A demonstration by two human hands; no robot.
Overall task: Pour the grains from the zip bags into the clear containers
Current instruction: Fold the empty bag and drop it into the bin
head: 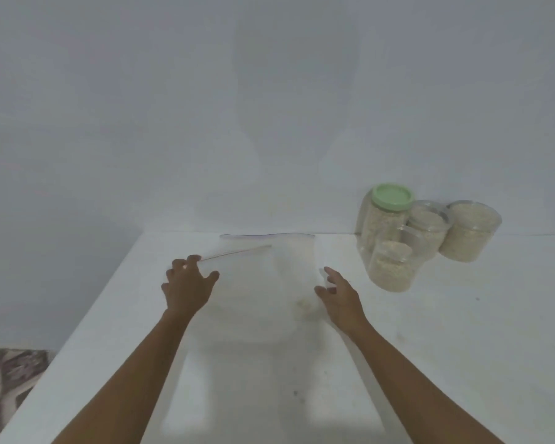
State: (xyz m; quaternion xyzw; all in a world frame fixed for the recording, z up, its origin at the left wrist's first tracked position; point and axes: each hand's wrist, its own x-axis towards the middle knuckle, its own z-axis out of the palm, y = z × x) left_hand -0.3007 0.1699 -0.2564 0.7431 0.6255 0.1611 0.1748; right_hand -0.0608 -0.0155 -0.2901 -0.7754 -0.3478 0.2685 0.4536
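The clear, nearly empty plastic zip bag (253,283) lay flat at frame centre on the white table (462,347); its outline was faint, and a few pale grains (305,305) showed at its right side. The left hand (186,285) rested bent fingers on the bag's left edge, but whether it pinched the bag could not be determined. The right hand (338,296) was spread and relaxed beside the right edge. Four clear grain-filled containers (462,232) stood clustered at right, one with a green lid (393,195).
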